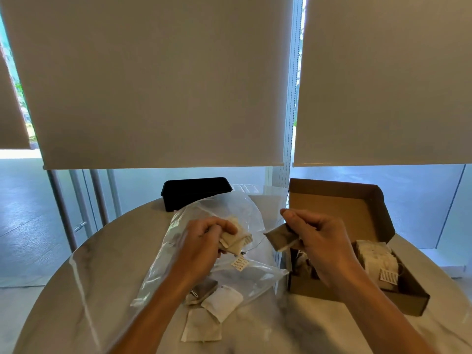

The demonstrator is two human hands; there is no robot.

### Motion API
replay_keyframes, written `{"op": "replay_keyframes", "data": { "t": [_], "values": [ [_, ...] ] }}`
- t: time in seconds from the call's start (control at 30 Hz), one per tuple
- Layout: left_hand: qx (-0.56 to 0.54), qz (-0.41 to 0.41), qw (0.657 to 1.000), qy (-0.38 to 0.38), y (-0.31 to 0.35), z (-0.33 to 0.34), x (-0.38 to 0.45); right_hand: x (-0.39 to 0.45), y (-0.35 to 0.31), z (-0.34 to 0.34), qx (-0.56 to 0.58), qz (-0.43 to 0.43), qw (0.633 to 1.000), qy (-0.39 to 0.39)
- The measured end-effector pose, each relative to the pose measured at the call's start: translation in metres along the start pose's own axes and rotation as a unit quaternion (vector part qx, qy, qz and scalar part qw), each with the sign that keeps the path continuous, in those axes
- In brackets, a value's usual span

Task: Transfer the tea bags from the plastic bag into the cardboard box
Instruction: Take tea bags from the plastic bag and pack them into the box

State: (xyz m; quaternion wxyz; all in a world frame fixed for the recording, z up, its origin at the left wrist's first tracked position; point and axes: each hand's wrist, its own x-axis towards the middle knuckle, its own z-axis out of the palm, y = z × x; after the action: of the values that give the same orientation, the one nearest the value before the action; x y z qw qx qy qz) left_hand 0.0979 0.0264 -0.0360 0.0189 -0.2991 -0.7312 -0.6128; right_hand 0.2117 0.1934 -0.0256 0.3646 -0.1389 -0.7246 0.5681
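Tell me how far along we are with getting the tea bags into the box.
Partly done. The cardboard box already holds a row of tea bags. In hand: the right hand pinches one tea bag beside the box, and the left hand grips a few more over the plastic bag. Left: at least three loose bags at the plastic bag's near edge.

Home: marble table [76, 290], roller blinds [153, 85]

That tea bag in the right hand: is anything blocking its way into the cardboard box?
Nothing visible does. The right hand holds the tea bag just beside the cardboard box, whose lid stands open.
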Motion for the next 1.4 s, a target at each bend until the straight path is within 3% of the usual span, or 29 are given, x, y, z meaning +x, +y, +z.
{"op": "replay_keyframes", "data": {
  "t": [0.2, 0.37, 0.5, 0.63, 0.77, 0.8, 0.87, 0.97, 1.07, 1.2, 1.4],
  "values": [
    [0.073, 0.081, 0.990, -0.088, 0.011, 0.011, -0.018, -0.014, -0.009, 0.016, -0.007, -0.086, 0.996, -0.026],
    [0.097, 0.119, 0.979, -0.132, 0.014, 0.013, -0.020, -0.022, -0.014, 0.024, 0.037, -0.084, 0.993, -0.074],
    [0.083, 0.115, 0.981, -0.135, 0.010, 0.004, -0.015, -0.019, -0.018, 0.022, 0.104, -0.025, 0.993, -0.054],
    [0.087, 0.082, 0.983, -0.142, 0.005, -0.010, -0.007, -0.010, -0.019, 0.010, 0.233, 0.081, 0.969, -0.037],
    [0.100, 0.069, 0.983, -0.140, 0.001, -0.018, -0.004, -0.004, -0.020, -0.003, 0.282, 0.119, 0.950, -0.056],
    [0.099, 0.067, 0.982, -0.143, 0.000, -0.020, -0.004, -0.004, -0.018, -0.004, 0.262, 0.105, 0.957, -0.070],
    [0.084, 0.068, 0.983, -0.151, 0.001, -0.022, -0.003, -0.007, -0.018, -0.004, 0.098, 0.023, 0.987, -0.127],
    [0.052, 0.080, 0.984, -0.152, 0.006, -0.023, -0.004, -0.014, -0.014, 0.007, -0.103, -0.027, 0.964, -0.245],
    [0.034, 0.106, 0.984, -0.138, 0.010, -0.026, -0.003, -0.023, -0.008, 0.024, -0.202, -0.082, 0.947, -0.236],
    [-0.015, 0.115, 0.989, -0.090, 0.012, -0.035, 0.000, -0.021, -0.005, 0.022, -0.197, -0.102, 0.952, -0.210],
    [-0.045, 0.081, 0.996, 0.017, 0.005, -0.036, 0.005, -0.011, -0.013, -0.001, -0.225, -0.060, 0.959, -0.159]
  ]
}}
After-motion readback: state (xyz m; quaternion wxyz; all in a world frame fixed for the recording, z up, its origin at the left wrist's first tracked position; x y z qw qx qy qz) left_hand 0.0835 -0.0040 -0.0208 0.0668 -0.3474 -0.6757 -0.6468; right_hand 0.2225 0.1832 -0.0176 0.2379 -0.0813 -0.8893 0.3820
